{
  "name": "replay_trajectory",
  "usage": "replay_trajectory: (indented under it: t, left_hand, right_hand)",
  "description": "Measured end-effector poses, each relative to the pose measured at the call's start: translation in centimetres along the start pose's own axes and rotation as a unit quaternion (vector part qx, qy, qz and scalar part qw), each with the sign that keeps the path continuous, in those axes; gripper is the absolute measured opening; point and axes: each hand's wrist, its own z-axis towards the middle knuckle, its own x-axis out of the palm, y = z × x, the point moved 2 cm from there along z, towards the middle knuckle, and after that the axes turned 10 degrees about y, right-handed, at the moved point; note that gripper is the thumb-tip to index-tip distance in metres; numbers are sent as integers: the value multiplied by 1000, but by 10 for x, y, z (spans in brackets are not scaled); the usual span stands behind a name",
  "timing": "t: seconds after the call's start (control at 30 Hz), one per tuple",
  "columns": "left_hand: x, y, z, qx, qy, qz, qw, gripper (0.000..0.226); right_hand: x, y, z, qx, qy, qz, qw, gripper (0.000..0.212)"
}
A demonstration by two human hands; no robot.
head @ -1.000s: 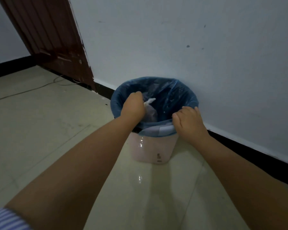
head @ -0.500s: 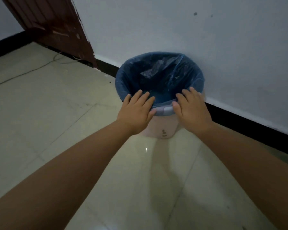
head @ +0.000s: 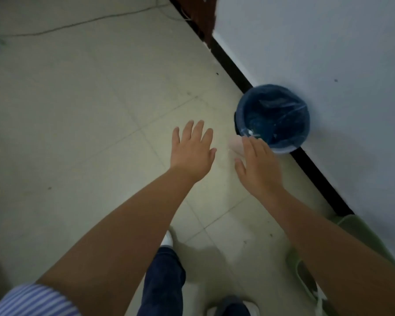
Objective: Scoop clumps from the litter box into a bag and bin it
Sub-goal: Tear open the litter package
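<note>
A green litter box [head: 306,267] sits near the feet, along the wall from the bin [head: 273,118]. Left hand [head: 192,151] and right hand [head: 258,165] hover flat-fingered, holding nothing. The blue-lined bin stands against the wall [head: 317,53]; bare floor [head: 78,110] spreads to its left.

Bin against wall, far right.
Round bin [head: 235,145], pale body, upright on the tiled floor, touching the wall's dark skirting; blue liner bag [head: 273,117] folded over its rim, crumpled clear plastic inside.
</note>
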Motion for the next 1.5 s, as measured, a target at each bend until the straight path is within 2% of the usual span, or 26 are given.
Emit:
replay_trajectory:
  t: [0.1,0.23,0.4,0.53,0.67,0.87,1.27,1.5]
  left_hand:
    - [-39,55,-63,-47,4,-30,998,55]
    - [-73,138,-143,-108,16,-71,991,56]
    - [-98,236,-206,-161,26,-67,984,56]
    - [-120,290,-224,-195,20,-97,976,56]
    - [-140,348,-226,-237,16,-114,965,57]
    - [-184,468,-204,-304,25,-133,943,56]
    - [-313,768,-160,-405,-2,-195,893,55]
    - [-363,966,-122,-390,-18,-182,902,54]
  right_hand:
    - [-50,67,-13,-51,8,0,999,47]
    - [-92,163,-19,-58,63,12,996,61]
    - [-103,275,-14,-98,131,-1,987,62]
    - [-112,363,2,-143,120,-35,982,66]
    - [-113,436,35,-174,168,-68,968,62]
    - [-119,540,118,-216,184,-89,955,62]
    - [-171,818,331,-307,174,-135,926,61]
    - [-172,993,428,-294,159,-120,935,67]
